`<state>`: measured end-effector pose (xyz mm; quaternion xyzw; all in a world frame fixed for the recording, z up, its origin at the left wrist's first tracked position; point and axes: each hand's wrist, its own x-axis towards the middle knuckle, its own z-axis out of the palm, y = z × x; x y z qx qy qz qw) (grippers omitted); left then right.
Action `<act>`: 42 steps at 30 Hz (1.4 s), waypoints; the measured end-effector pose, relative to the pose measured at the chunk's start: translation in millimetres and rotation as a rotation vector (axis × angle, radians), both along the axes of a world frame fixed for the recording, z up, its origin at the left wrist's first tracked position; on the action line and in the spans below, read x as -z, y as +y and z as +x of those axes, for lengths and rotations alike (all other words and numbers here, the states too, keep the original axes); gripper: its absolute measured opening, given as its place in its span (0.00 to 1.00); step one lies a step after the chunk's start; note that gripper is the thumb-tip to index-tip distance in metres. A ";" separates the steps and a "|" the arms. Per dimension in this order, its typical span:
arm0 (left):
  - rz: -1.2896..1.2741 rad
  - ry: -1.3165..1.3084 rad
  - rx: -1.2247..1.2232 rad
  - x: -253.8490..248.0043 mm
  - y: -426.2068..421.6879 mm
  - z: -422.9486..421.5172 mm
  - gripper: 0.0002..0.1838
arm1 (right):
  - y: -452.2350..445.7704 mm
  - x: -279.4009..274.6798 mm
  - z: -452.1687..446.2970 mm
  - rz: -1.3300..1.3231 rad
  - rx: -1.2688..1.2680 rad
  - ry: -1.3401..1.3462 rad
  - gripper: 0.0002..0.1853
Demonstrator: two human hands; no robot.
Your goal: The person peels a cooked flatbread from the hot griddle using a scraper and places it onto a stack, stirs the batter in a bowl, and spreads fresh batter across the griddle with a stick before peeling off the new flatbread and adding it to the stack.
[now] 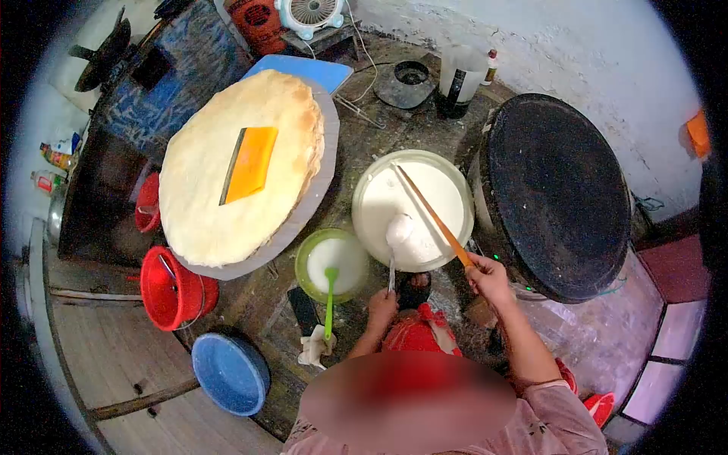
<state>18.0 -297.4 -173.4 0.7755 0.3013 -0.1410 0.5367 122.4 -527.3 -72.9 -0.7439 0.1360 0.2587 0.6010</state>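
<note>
A large round bowl (pixel 364 241) of white batter (pixel 432 186) sits in front of me. My left hand (pixel 383 305) is closed round the thin handle of a ladle (pixel 400 229), whose batter-coated head rests in the bowl. My right hand (pixel 491 279) grips a long wooden stick (pixel 436 216) slanting across the bowl. Its far end reaches the batter near the far rim; whether it dips in, I cannot tell. Left of the ladle stands a smaller green bowl (pixel 305 277) of white liquid, with a green brush-like utensil (pixel 330 296) leaning in it.
On the right stands a round black griddle (pixel 561 197). A tall stack of thin flatbreads (pixel 220 174) carries a yellow scraper (pixel 252 163). Lower left are a red bucket (pixel 163 299) and a blue basin (pixel 227 375). A pitcher (pixel 461 72) and a fan (pixel 311 14) stand at the back.
</note>
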 end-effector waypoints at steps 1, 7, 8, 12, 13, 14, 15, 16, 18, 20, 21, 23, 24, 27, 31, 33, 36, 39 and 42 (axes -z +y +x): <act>-0.001 0.000 0.000 3.8 -0.2 -0.5 0.16 | -4.4 -0.7 -0.5 -0.071 -0.023 -0.042 0.18; -0.052 0.070 -0.032 2.5 -1.0 0.9 0.16 | -11.5 0.9 -6.9 -0.506 -0.231 -0.227 0.18; -0.068 0.069 -0.046 4.2 -0.7 0.2 0.16 | -6.8 -5.4 -5.2 -0.538 -0.235 -0.198 0.18; -0.067 0.046 -0.034 7.2 1.1 0.7 0.16 | -0.3 14.6 3.2 -0.522 -0.280 -0.227 0.18; -0.066 0.046 -0.033 1.6 0.9 2.1 0.16 | 1.9 18.8 5.6 -0.521 -0.279 -0.227 0.18; -0.060 0.057 -0.034 -4.9 0.1 2.9 0.16 | 5.4 22.1 8.3 -0.526 -0.275 -0.240 0.18; -0.053 0.068 -0.035 -11.5 0.0 4.1 0.16 | 9.2 22.7 10.4 -0.531 -0.272 -0.252 0.18; -0.051 0.069 -0.035 -9.9 0.2 3.0 0.16 | 12.1 22.2 11.5 -0.498 -0.247 -0.255 0.18; 0.016 -0.005 -0.011 -4.0 0.8 0.2 0.15 | 19.2 17.8 14.3 -0.497 -0.234 -0.237 0.18; 0.026 -0.001 0.009 0.6 2.0 0.6 0.15 | 20.9 17.6 14.8 -0.497 -0.218 -0.219 0.19; 0.035 0.000 0.029 -0.5 2.0 1.2 0.15 | 20.9 18.7 14.7 -0.527 -0.224 -0.238 0.19; 0.002 0.024 0.012 -4.0 1.8 1.8 0.15 | 20.3 19.1 14.3 -0.558 -0.231 -0.257 0.19; -0.032 0.047 -0.007 -8.2 2.1 2.4 0.15 | 19.6 18.4 13.9 -0.516 -0.203 -0.239 0.19; -0.057 0.022 -0.045 -19.4 -1.1 4.1 0.15 | 14.7 29.0 8.4 -0.558 -0.170 -0.276 0.19; -0.034 0.031 -0.010 -1.6 1.5 1.9 0.15 | 11.8 17.9 3.3 -0.608 -0.228 -0.212 0.18; -0.081 0.046 -0.021 -9.3 1.2 2.5 0.15 | -0.5 52.3 0.6 -0.525 -0.193 -0.175 0.17; -0.078 0.110 -0.022 -11.9 0.7 4.4 0.15 | -8.0 77.2 0.3 -0.409 -0.125 -0.163 0.16; -0.115 0.077 -0.032 -14.1 1.6 3.2 0.14 | -2.6 67.0 0.7 -0.453 -0.115 -0.273 0.15; -0.095 0.098 -0.039 -19.8 0.2 5.3 0.15 | 0.1 66.2 -1.3 -0.520 -0.109 -0.413 0.15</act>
